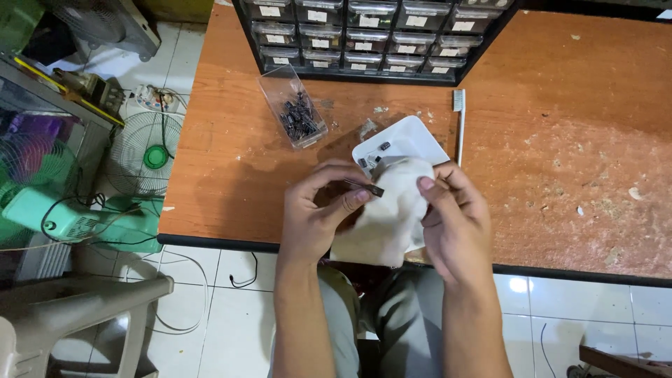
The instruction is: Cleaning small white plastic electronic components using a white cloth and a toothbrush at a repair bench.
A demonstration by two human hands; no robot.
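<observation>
The left hand (318, 210) pinches a small dark part (365, 186) between thumb and forefinger, over the table's (231, 154) near edge. The right hand (451, 210) grips a white cloth (388, 210) at the part's 3 o'clock, touching it. A white tray (413, 136) lies at 12, a clear drawer (294, 108) at 11.

The left hand (318, 210) pinches a small dark component (369, 187) between thumb and forefinger, its grip closed on it. The right hand (455, 210) clutches a white cloth (388, 217) against it, just above the orange tabletop (231, 161). Behind the hands lies a white tray (413, 136) holding small parts, with a toothbrush (460, 122) beside it, a clear drawer of dark capacitors (294, 108) and a drawer cabinet (371, 35).
</observation>
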